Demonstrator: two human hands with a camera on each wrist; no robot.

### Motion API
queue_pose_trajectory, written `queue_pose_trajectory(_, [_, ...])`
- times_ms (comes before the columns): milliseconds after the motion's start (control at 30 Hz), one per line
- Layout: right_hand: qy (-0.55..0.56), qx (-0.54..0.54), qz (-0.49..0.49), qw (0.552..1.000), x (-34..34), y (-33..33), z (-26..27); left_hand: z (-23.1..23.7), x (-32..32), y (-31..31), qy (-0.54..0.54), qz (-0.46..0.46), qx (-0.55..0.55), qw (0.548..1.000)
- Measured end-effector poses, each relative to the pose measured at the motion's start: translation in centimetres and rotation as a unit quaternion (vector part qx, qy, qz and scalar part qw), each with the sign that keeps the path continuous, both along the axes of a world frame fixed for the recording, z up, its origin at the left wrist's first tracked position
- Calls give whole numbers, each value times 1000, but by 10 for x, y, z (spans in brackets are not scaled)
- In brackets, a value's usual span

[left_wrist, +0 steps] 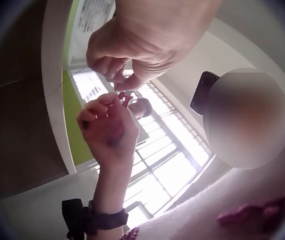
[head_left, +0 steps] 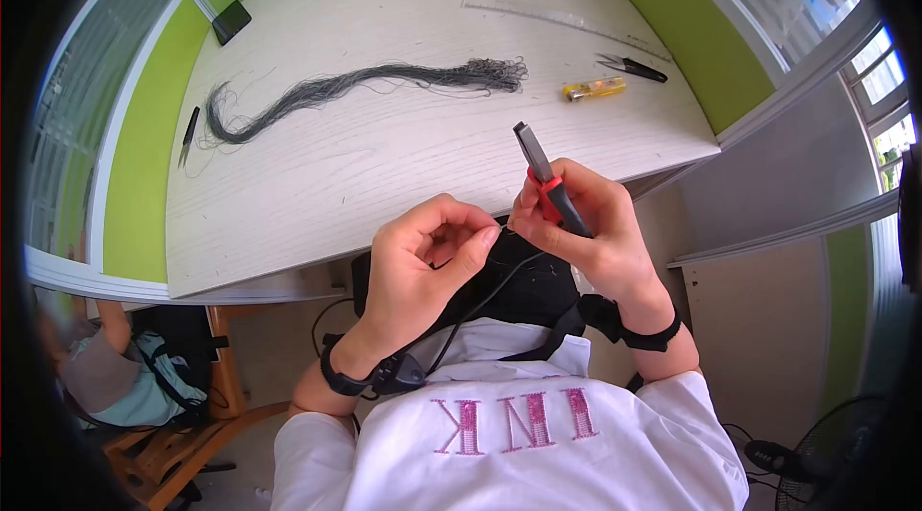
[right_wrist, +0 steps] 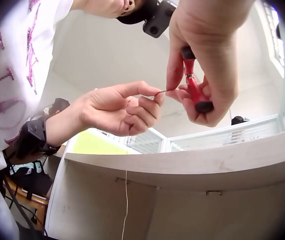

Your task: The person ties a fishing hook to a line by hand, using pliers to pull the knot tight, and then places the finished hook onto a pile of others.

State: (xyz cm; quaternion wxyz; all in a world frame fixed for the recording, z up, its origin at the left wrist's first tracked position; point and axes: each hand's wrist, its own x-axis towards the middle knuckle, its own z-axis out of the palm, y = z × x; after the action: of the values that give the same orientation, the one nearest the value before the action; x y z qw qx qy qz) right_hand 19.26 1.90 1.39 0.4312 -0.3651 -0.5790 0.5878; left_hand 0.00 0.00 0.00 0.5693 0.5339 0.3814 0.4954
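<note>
In the head view the left hand (head_left: 423, 256) pinches a thin thread between thumb and forefinger. Close to its right, the right hand (head_left: 595, 223) holds red and black pliers (head_left: 549, 186) in its palm, their metal tip pointing up and away. Its thumb and forefinger pinch the same thread, a short stretch of which (right_wrist: 165, 91) spans the two sets of fingertips in the right wrist view. From the left hand (right_wrist: 125, 107) a pale length of thread (right_wrist: 126, 200) hangs down. The left wrist view shows both hands almost meeting, with the pliers mostly hidden.
A grey thread bundle (head_left: 355, 84) lies across the white desk (head_left: 403, 165). Around it are black snips (head_left: 189, 134) at left, a black box (head_left: 231, 23), a clear ruler (head_left: 567, 23), more snips (head_left: 642, 68) and a yellow lighter (head_left: 594, 88). Another person (head_left: 106, 367) is at lower left.
</note>
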Motion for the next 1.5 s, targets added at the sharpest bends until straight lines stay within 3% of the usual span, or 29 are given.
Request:
queue_pose_trajectory(100, [1,-4,-12,1000,2,0,0,-7,4,1,24,29,41,998])
queue_pose_trajectory(167, [-43,55,-90,994,0,-2,0,-7,2,2,162,125,217,954])
queue_pose_trajectory(267, [-83,16,-58,995,8,-12,0,-6,2,3,190,170,303,918])
queue_pose_trajectory(300, [-116,78,-64,988,7,-13,-3,-5,1,4,192,170,304,918])
queue_pose_trajectory(467, [-226,147,-55,961,10,-21,-4,-2,-3,6,237,190,362,881])
queue_pose_trajectory(767, [-264,251,-95,926,8,-21,-11,0,-1,3,238,188,350,886])
queue_pose_trajectory(1000, [-270,263,-107,920,7,-21,-13,0,3,2,224,188,339,894])
queue_pose_trajectory(1500, [-277,312,-146,897,5,-21,-14,3,3,2,280,197,382,858])
